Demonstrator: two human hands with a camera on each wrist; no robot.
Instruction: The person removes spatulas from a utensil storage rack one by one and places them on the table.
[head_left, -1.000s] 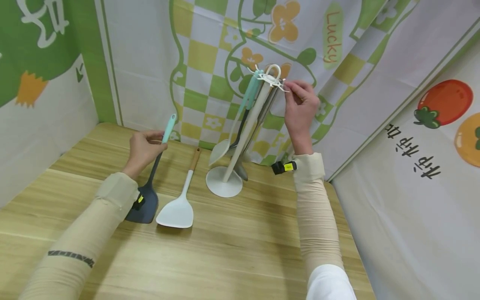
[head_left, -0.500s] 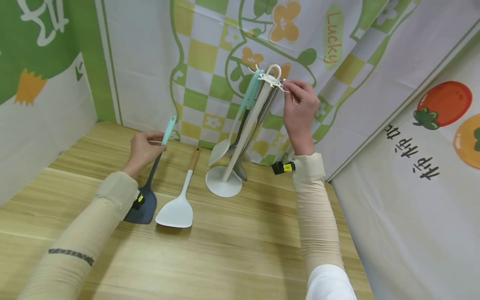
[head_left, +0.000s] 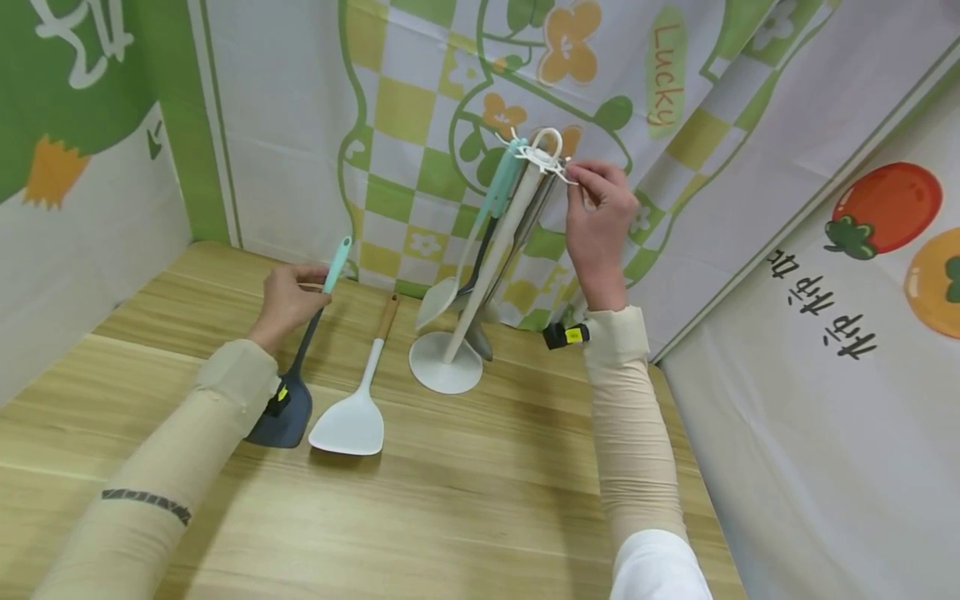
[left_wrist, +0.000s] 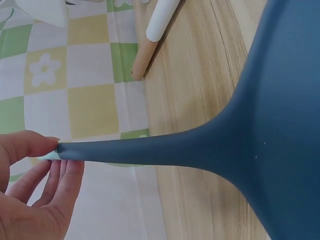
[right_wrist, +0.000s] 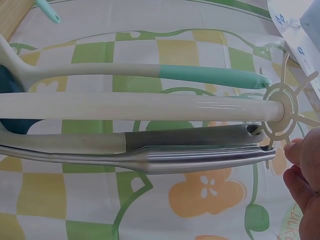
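Turquoise handle (head_left: 337,265) slightly lower (left grip (head_left: 289,302))

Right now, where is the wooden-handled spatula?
In the head view, the wooden-handled spatula lies on the table, left of the rack base, right of the dark spatula.

Turquoise spatula handle (head_left: 337,264) slightly lower

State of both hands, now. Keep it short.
Left hand: closed, holding the dark blue spatula by its turquoise handle.
Right hand: closed, seemingly pinching a hook of the white rack.
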